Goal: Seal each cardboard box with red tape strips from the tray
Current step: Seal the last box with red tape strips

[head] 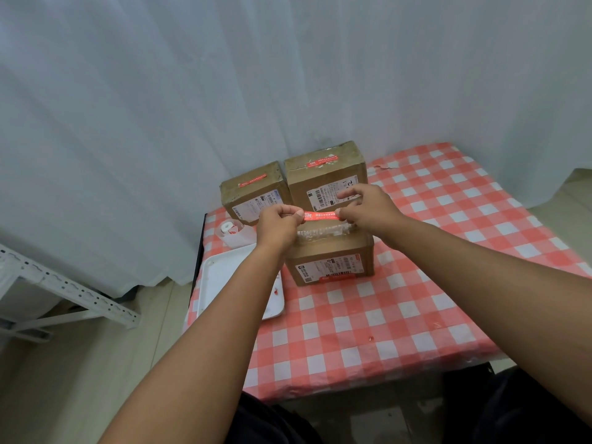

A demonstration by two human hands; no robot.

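Step in hand: sealing the near box (330, 254) at the centre of the frame; a red tape strip (321, 215) is stretched level just above its top, not yet laid down as far as I can tell.
Left hand (278, 224): fingers curled, thumb and forefinger pinching the strip's left end.
Right hand (368, 203): thumb and fingers pinching the strip's right end, forefinger raised off it.
Near box: top seam shows crinkled clear tape and no red strip on top; a red band shows on its front face.
Far boxes: left rear box (253, 190) and right rear box (325, 174), above centre, each already carry a red strip on top.
Tray (221, 277): white, left of centre, just beside the near box; no spare strips visible on its bare part.
Paper roll (230, 230): beyond the tray, at the table's left edge.
Next move calls for: lowering the strip flat across the seam, keeping it taut, then pressing it down from the middle outward.
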